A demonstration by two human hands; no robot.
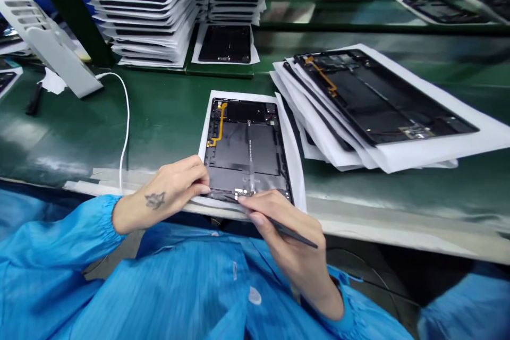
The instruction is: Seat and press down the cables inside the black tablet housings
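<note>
A dark tablet back cover lies inner side up on a white sheet at the bench's front edge. Inside it are an orange flex cable, a grey ribbon cable down the middle and a small circuit board near the bottom edge. My left hand has its thumb and fingers closed at the cover's lower left edge. Black tweezers are in my right hand, their tips low beside the small board. My right fingers partly hide the board.
On the right, more tablet covers lie stacked between white sheets. Tall layered stacks stand at the back left, beside one dark panel. A white device with a white cable stands left. Other people work behind the bench.
</note>
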